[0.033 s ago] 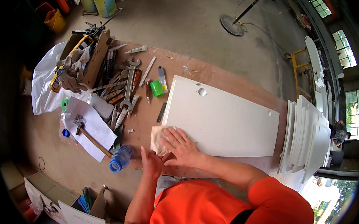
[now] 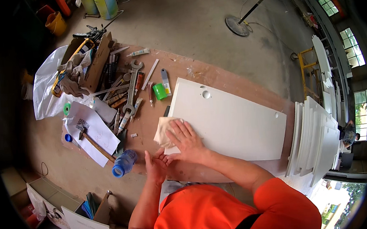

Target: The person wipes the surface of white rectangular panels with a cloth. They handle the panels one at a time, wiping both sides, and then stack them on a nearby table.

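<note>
A white panel [image 2: 230, 120] with round holes lies on the brown worktable, its left edge showing what looks like more than one layer. My right hand [image 2: 187, 137] rests flat, fingers stretched, over a folded cream cloth [image 2: 163, 132] at the panel's left edge. Part of the cloth sticks out past that edge. Just below the panel's near left corner is my left hand [image 2: 156, 164], palm turned up and fingers apart, with nothing visible in it. A blue-capped clear plastic bottle [image 2: 125, 162] lies tilted to its left.
Left on the worktable [image 2: 223, 76] are a large wrench [image 2: 131, 90], a hammer [image 2: 97, 145] on white paper, a green tape roll [image 2: 160, 91], a scraper [image 2: 165, 82] and several tubes. White panels [image 2: 313, 136] stand at the right. A fan base [image 2: 237, 26] is on the floor beyond.
My right hand and the cloth have moved slightly away from me along the panel's left edge, uncovering its near corner. My left hand's fingers have spread a little.
</note>
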`<state>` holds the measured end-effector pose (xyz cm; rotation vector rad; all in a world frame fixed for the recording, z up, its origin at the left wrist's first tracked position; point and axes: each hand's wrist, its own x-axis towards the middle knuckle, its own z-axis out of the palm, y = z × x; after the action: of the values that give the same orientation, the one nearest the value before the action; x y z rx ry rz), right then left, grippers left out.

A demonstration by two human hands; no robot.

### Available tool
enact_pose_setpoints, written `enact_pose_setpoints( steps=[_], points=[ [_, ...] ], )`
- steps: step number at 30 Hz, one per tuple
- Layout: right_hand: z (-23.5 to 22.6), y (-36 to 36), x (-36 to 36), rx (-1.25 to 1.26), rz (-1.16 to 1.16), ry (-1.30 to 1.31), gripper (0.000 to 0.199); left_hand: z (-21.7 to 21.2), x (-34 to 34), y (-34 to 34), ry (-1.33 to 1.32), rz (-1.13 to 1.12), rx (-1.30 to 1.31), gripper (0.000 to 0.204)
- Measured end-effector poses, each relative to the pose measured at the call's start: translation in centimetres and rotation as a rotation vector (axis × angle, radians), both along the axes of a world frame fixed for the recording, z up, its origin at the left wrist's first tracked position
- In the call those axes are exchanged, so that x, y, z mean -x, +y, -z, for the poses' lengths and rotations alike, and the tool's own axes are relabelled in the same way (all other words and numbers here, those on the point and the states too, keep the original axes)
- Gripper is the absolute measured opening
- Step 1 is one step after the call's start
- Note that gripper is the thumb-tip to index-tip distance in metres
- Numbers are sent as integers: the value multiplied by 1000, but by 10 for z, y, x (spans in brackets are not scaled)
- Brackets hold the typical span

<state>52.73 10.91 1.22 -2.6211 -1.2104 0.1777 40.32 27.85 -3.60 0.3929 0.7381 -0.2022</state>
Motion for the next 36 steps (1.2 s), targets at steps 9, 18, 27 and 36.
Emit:
enact_pose_setpoints(
  steps=[9, 18, 27, 36],
  points=[
    [21, -53, -125, -8, 497, -63, 106, -41, -67, -44, -423, 234, -1664, 39],
    [30, -289, -69, 103, 1106, -77, 104, -17, -154, -101, -702, 547, -2255, 57],
    [28, -427, -72, 59, 1239, -41, 107, -15, -166, -111, -665, 667, -2465, 59],
    [30, -445, -61, 79, 1279, -26, 113, -14, -166, -110, -600, 761, -2522, 62]
  ],
)
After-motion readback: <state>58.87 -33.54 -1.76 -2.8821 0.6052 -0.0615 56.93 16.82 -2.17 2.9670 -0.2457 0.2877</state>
